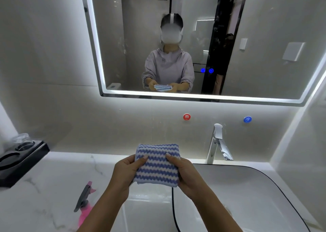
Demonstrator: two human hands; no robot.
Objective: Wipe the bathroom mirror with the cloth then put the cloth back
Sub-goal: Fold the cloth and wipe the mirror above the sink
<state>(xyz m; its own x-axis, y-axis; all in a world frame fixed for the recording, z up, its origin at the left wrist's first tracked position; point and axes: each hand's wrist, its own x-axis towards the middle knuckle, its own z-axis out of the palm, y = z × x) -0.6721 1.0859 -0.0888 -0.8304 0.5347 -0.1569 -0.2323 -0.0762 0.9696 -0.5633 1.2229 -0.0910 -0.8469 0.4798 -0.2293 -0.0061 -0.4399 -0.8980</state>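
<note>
So the folded blue-and-white zigzag-striped fluffy cloth (157,164) is up in the air in front of the person, over the near edge of the basin and well below the glass. Left hand (124,170) pinches its left edge and right hand (185,173) pinches the right edge. Thumbs lie on top and the fingers are tucked underneath, so both hands are clamped on it.

My take: this is the get-it-ready bit before wiping. I'd keep it folded into that flat pad, shift it into one hand with the palm spread behind it, then go across the glass in overlapping passes from the top down. A bunched-up cloth would probably just leave streaks.

The big rectangular mirror with a glowing white LED border (264,38) hangs on a pale grey tiled wall. There's some faint smudging on it, though I can't tell how much.

Underneath is a white marble-look counter (44,196) with a white sunken sink with a dark rim (247,196) and a chrome single-lever faucet (217,143) behind it. A pink spray bottle with a grey trigger (84,200) lies on the counter to the left, and a black tray holding cups (23,161) sits in the far left corner.
</note>
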